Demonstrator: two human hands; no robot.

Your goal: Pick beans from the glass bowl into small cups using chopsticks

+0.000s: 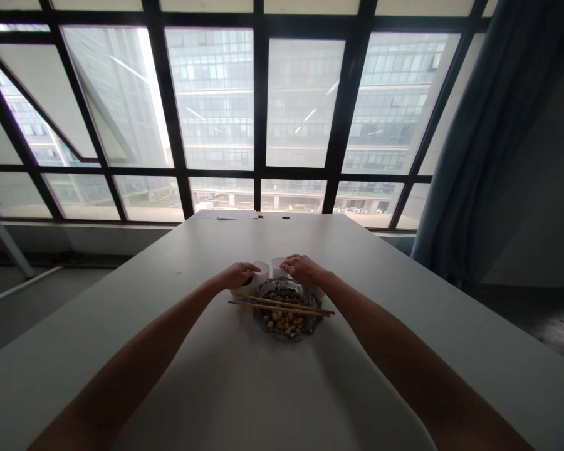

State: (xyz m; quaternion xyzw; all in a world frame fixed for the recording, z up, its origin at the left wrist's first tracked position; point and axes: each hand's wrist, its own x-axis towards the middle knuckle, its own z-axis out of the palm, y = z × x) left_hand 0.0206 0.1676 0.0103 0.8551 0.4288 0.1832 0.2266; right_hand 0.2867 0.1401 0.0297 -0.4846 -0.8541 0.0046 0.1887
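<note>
A glass bowl (310,324) of mixed nuts and beans sits on the white table (178,351) in front of me. A pair of wooden chopsticks (282,305) lies across its rim. Behind the bowl stand two small white cups. My left hand (237,275) is curled around the left cup (261,270). My right hand (303,269) rests with bent fingers on the right cup (277,265). Both arms reach forward past the bowl's sides.
Sheets of paper (230,215) lie at the table's far edge, near two cable holes. A wall of dark-framed windows (261,125) rises beyond. A blue curtain (493,138) hangs at the right. Grey floor lies left of the table.
</note>
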